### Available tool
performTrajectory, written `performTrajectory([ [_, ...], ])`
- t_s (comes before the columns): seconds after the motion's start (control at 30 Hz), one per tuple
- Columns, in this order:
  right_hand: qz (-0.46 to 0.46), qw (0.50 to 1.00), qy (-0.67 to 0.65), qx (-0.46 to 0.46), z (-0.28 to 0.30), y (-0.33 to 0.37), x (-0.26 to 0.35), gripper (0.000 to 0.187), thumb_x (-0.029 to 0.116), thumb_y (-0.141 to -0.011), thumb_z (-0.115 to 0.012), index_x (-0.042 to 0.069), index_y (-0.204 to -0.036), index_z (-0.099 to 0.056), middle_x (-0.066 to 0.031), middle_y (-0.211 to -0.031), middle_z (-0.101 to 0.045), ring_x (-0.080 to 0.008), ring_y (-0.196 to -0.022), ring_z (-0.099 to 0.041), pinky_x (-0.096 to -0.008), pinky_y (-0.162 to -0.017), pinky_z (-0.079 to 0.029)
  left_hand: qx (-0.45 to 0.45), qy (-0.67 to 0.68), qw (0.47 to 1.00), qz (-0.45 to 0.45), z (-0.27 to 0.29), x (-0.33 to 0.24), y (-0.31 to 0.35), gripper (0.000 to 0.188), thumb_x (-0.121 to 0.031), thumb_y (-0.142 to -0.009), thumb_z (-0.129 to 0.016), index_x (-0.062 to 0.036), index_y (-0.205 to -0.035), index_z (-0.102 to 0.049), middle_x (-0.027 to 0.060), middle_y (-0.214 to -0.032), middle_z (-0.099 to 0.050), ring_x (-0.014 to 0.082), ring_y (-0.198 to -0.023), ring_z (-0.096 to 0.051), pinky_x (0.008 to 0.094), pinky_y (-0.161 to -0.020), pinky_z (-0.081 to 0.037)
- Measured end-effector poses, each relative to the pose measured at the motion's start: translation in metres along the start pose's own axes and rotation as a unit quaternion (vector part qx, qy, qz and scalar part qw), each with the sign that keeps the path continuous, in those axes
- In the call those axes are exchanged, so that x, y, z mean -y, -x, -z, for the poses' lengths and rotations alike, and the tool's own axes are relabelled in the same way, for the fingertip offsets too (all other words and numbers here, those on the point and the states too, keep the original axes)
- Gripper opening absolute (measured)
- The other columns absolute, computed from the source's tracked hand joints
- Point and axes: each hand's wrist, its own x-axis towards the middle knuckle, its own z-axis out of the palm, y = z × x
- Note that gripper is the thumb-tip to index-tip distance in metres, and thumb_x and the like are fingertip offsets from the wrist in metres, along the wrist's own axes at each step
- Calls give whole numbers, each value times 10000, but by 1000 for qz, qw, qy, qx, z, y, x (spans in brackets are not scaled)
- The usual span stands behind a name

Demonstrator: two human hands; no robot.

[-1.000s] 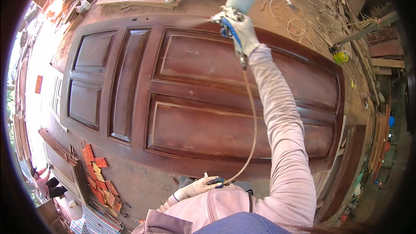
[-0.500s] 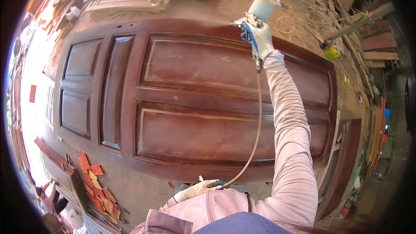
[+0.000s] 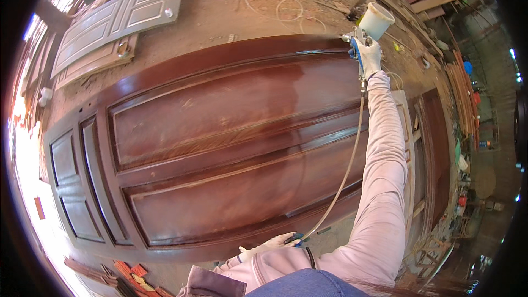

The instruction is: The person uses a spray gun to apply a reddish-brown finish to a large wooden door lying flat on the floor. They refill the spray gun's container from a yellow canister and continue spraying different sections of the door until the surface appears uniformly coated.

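My right hand point(image 3: 369, 56), in a white work glove with blue on the palm side, is closed around a spray gun point(image 3: 358, 37) topped by a white paint cup point(image 3: 377, 21). Fine mist leaves the nozzle toward the left, along the far edge of a large reddish-brown panelled door point(image 3: 181, 118). From the gun's handle a thin pale hose point(image 3: 352, 159) hangs down to my left hand point(image 3: 275, 242), gloved and closed on it near my body. Wet-looking, glossier colour covers the door's right part; my right arm hides some of that end.
Grey panelled doors point(image 3: 118, 19) lie beyond, at the far left, with a small can point(image 3: 169, 12) on one. Coiled hose point(image 3: 289, 10) rests on the dirt floor. Dark boards point(image 3: 437, 154) lean at the right. Orange-red pieces point(image 3: 135, 275) lie at the lower left.
My right hand has carried the spray gun rightward along the door's far edge, mist still coming out. The view has shifted with it. My left hand keeps the hose near my body.
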Motion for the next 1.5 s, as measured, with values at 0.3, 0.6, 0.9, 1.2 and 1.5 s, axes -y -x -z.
performTrajectory([
  [0.3,96,899,372,-208,102,-53,-76,476,366,-857,-672,23,-1188,-676,-213,-1062,-716,-395,-1014,-672,-465,-923,-506,31,7,999,9,-29,36,-71,457,-327,-1044,-501,-94,-1438,-485,183,-1318,-599,295,-1238,-572,413,-1008,-474],
  [0.6,-94,968,-191,132,86,54,-3,261,117,-948,-674,13,-1187,-656,-93,-941,-708,-144,-694,-686,-272,-582,-570,51,35,998,1,-17,-16,-32,428,-331,-1024,-589,-38,-1336,-578,59,-1063,-665,121,-926,-566,275,-840,-494],
  [0.9,-73,997,18,-28,128,58,-50,282,154,-883,-740,-13,-1104,-685,-67,-833,-731,-131,-591,-673,-276,-542,-537,118,-13,993,17,-22,2,-29,436,-313,-1049,-531,-21,-1373,-531,99,-1276,-634,178,-1146,-581,320,-999,-472],
  [1.2,90,922,353,-131,128,67,-73,438,300,-865,-717,12,-1191,-670,-189,-992,-737,-316,-918,-717,-402,-821,-548,84,6,996,19,-16,-5,6,429,-261,-1036,-565,-32,-1397,-526,90,-1227,-659,145,-1104,-578,293,-973,-477],
  [1.5,-32,992,0,121,-44,190,68,267,137,-899,-711,11,-1134,-699,-37,-824,-715,-92,-561,-642,-248,-501,-512,52,22,998,-41,3,-9,127,434,-255,-1046,-523,-5,-1400,-511,148,-1240,-653,180,-1067,-601,319,-937,-497],
])
